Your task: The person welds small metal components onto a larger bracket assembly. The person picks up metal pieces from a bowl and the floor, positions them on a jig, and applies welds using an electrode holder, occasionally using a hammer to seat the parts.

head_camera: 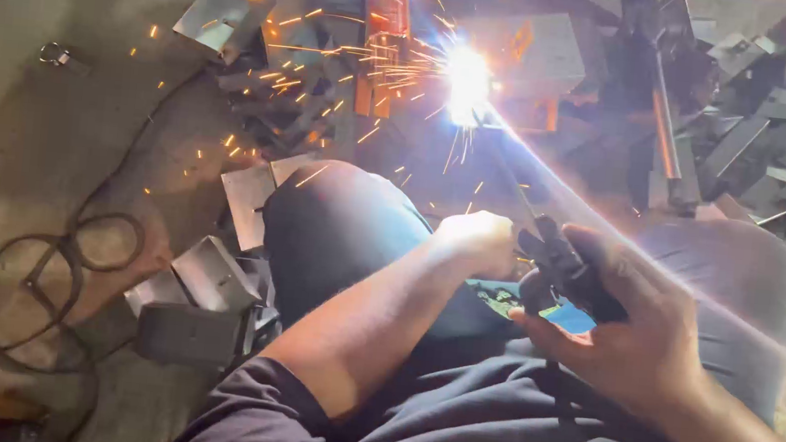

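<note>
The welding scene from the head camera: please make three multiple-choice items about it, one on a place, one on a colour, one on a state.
1. Where does the coiled cable lie?
A. left floor
B. on the knee
C. on the scrap pile

2. What colour are the sparks?
A. green
B. orange
C. blue

3. What does the right hand do?
A. hangs open
B. holds the electrode holder
C. rests on the floor

Answers: 1 A, loops lie on the floor at left; 2 B, orange streaks spread from the arc; 3 B, fingers wrap the holder.

Welding holder and rod at work
Dark electrode holder [562,266] near centre, its thin rod [512,180] slanting far-left into a white arc [467,82] on orange-edged metal.
</note>
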